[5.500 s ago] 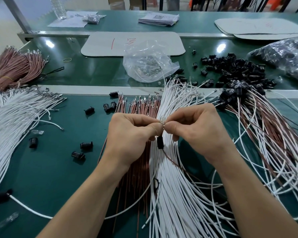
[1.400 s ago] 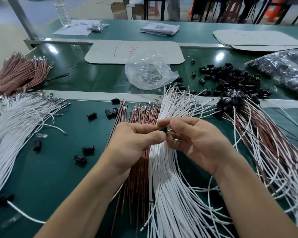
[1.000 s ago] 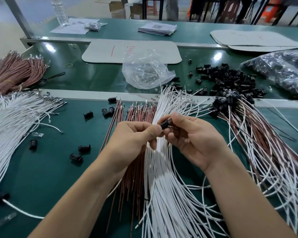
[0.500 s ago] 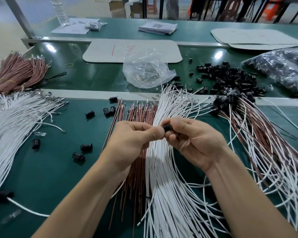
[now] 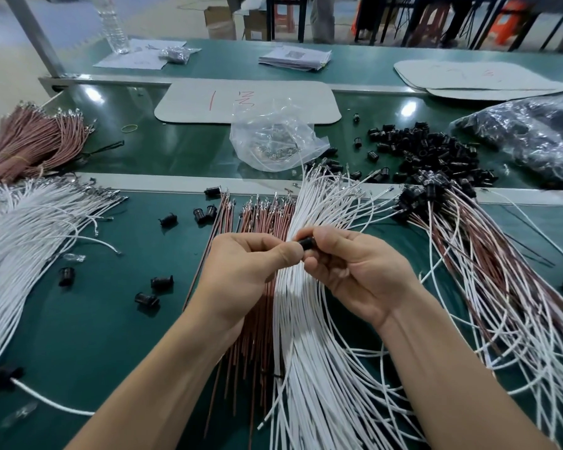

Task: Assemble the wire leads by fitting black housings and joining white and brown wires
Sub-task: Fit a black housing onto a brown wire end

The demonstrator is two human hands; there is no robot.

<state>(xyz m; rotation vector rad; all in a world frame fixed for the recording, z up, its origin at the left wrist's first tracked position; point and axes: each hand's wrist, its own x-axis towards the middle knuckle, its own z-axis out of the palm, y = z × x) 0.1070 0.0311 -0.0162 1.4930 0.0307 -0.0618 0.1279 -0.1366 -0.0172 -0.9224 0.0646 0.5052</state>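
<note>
Black housing (image 5: 307, 243) sits pinched between both hands, left hand (image 5: 247, 271) and right hand (image 5: 355, 271), above the white wires (image 5: 306, 319); a skewed push could bend the terminal.

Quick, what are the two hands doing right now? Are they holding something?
Left hand: closed, pinching one end of the black housing.
Right hand: closed, gripping the same housing.
</note>
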